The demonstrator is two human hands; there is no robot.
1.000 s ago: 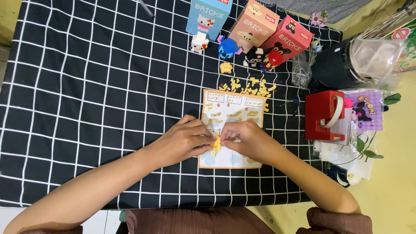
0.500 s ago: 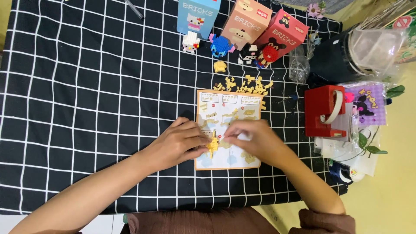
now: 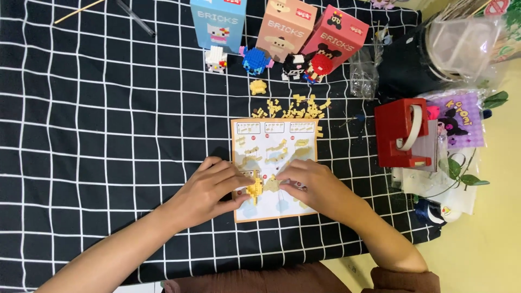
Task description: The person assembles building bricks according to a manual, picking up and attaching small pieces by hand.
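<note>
Pinching a small yellow brick assembly between thumb and fingertips, the left hand rests on the lower left part of the instruction sheet. The right hand lies just beside it, fingers curled down over the sheet and touching the assembly's right side; whether they grip a piece I cannot tell. The sheet lies flat on the black checked cloth. Above it sits a scatter of loose yellow bricks. Beyond stand four small brick figures before three boxes. A red tape dispenser stands to the right.
</note>
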